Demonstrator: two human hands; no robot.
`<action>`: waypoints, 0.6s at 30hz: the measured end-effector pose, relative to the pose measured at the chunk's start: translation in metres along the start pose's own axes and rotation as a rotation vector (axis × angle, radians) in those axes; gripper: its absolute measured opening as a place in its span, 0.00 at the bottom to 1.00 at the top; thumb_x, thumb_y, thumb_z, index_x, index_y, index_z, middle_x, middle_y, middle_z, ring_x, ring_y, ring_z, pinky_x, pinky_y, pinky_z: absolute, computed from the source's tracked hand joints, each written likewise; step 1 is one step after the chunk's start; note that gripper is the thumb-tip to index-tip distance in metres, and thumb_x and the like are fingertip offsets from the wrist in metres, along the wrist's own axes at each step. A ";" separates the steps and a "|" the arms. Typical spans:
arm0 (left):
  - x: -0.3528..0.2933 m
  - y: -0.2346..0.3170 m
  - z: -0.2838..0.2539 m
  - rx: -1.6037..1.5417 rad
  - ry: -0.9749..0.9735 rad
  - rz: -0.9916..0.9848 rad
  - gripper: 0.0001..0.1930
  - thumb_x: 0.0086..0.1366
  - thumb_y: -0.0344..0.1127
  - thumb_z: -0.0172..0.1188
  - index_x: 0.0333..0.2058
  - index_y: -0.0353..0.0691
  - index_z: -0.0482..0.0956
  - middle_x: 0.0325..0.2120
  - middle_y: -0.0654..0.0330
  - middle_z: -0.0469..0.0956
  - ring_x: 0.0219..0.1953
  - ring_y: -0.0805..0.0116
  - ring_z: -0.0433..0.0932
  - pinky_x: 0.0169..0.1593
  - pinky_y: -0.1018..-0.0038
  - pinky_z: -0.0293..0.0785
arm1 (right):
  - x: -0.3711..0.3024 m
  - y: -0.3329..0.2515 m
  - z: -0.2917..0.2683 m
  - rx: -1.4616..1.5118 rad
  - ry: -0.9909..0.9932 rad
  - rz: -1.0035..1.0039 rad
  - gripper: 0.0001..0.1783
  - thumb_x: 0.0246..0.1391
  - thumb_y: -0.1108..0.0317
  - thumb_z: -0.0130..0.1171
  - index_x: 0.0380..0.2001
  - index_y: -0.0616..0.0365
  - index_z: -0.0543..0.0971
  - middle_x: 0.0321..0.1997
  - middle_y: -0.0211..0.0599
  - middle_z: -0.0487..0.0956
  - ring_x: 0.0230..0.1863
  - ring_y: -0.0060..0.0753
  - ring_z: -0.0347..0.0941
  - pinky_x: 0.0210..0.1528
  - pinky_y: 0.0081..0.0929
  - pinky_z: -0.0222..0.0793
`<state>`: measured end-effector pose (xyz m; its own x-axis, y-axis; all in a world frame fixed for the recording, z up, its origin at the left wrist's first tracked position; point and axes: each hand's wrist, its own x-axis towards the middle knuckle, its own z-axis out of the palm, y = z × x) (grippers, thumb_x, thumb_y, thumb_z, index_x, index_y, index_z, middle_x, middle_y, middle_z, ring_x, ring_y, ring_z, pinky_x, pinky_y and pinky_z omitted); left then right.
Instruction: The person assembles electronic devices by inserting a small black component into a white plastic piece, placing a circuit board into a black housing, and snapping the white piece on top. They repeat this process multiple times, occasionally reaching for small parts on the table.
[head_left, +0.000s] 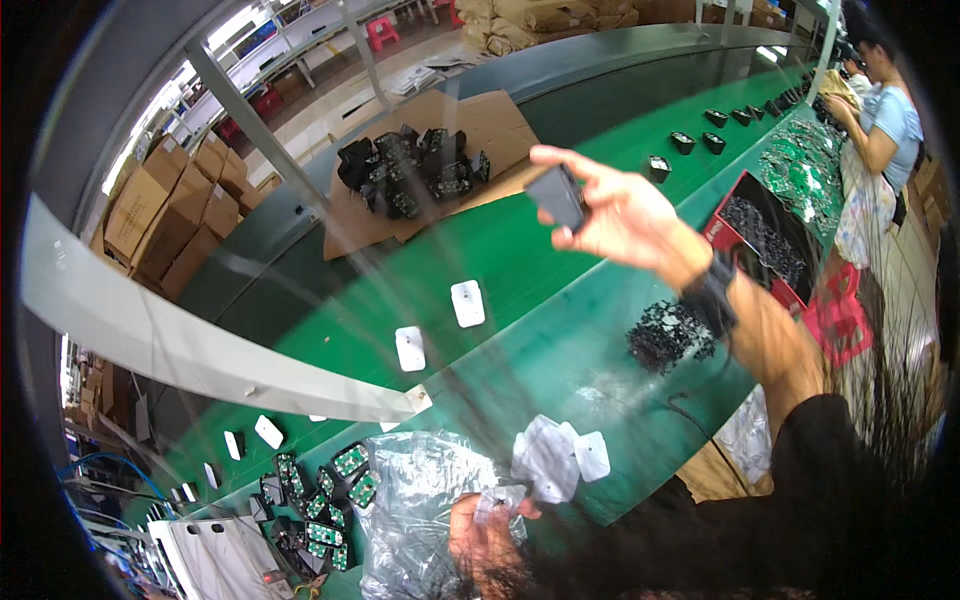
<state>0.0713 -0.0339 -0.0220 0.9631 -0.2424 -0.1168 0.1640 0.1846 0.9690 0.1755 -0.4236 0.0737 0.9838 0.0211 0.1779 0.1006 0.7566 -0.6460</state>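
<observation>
My right hand [635, 222], a dark watch [708, 290] on its wrist, is raised over the green conveyor belt [590, 260]. Thumb and fingers grip a small black plastic housing [560, 198] by its sides. Low in the view, my left hand [485, 545] is closed on a thin, whitish translucent piece [500, 503]; its exact kind is unclear. Just beside it lie several white plates [546, 458] on the green workbench [620, 465]. A crumpled clear plastic bag [415, 500] lies to the left of that hand.
Black housings with green circuit boards [325, 505] are heaped at lower left, more on cardboard [510, 125] across the belt. White-faced units [467, 303] sit on the belt. A metal post [230, 330] crosses left. Small black parts [668, 335] lie right; a person [880, 130] stands beyond.
</observation>
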 end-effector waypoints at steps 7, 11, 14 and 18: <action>-0.032 0.023 0.015 -0.165 -0.032 0.046 0.10 0.67 0.31 0.60 0.41 0.33 0.71 0.32 0.50 0.79 0.28 0.60 0.81 0.30 0.65 0.81 | -0.122 0.061 0.116 -0.299 0.007 0.031 0.40 0.46 0.86 0.65 0.63 0.56 0.64 0.48 0.33 0.72 0.45 0.25 0.73 0.40 0.26 0.74; -0.054 0.018 0.008 -0.164 0.007 0.052 0.10 0.68 0.33 0.58 0.43 0.33 0.72 0.31 0.51 0.79 0.27 0.61 0.81 0.30 0.67 0.80 | -0.151 0.107 0.122 0.033 0.123 0.162 0.22 0.54 0.84 0.60 0.51 0.56 0.71 0.39 0.36 0.74 0.26 0.21 0.68 0.24 0.23 0.66; -0.067 0.015 0.005 -0.119 0.008 0.020 0.11 0.69 0.33 0.57 0.44 0.32 0.71 0.31 0.49 0.80 0.27 0.59 0.81 0.30 0.67 0.80 | -0.170 0.138 0.113 0.177 0.223 0.222 0.04 0.66 0.69 0.56 0.39 0.51 0.71 0.34 0.33 0.72 0.22 0.19 0.62 0.20 0.18 0.56; -0.069 0.006 0.003 -0.232 -0.105 -0.087 0.11 0.70 0.28 0.53 0.49 0.31 0.69 0.35 0.46 0.81 0.28 0.57 0.82 0.28 0.68 0.78 | -0.195 0.159 0.111 0.136 0.272 0.166 0.14 0.60 0.74 0.62 0.45 0.51 0.70 0.39 0.35 0.73 0.29 0.20 0.67 0.24 0.19 0.62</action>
<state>0.0056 -0.0188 -0.0079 0.9176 -0.3627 -0.1627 0.3018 0.3692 0.8790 -0.0167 -0.2344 0.0185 0.9904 -0.0101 -0.1379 -0.0669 0.8379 -0.5417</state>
